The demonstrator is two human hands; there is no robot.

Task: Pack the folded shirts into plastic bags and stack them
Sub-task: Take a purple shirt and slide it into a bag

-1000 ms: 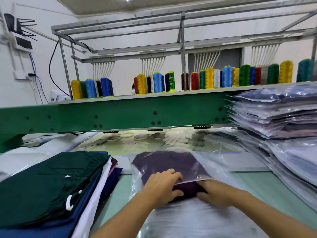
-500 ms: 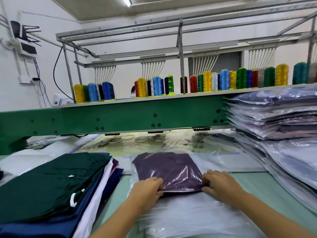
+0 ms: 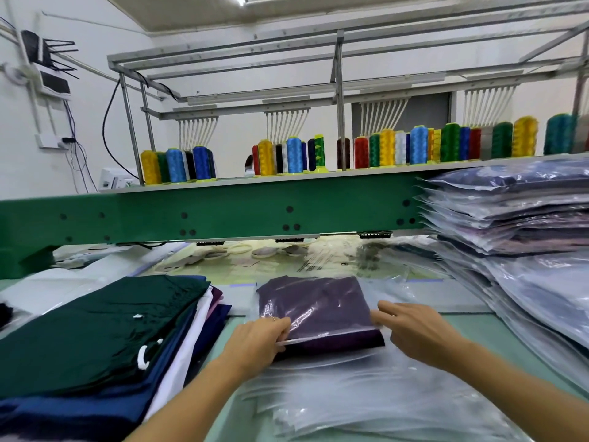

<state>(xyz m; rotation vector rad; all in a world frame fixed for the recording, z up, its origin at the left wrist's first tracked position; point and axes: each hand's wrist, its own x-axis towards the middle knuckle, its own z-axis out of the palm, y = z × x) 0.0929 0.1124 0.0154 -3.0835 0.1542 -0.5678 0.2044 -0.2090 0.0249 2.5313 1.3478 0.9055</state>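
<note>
Centrally, left hand (image 3: 255,341) pinches plastic bag (image 3: 322,309); right hand (image 3: 414,333) touches it.

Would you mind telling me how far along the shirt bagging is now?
Done: a tall stack of bagged shirts on the right. In hand: the purple shirt sits mostly inside its plastic bag, near edge uncovered; the left hand pinches the bag's mouth, the right hand touches its side. Left: the folded shirts piled at left, empty bags waiting.

Purple shirt (image 3: 338,345) mostly inside plastic bag (image 3: 287,309), left hand (image 3: 258,341) and right hand (image 3: 414,330) at its mouth.
</note>
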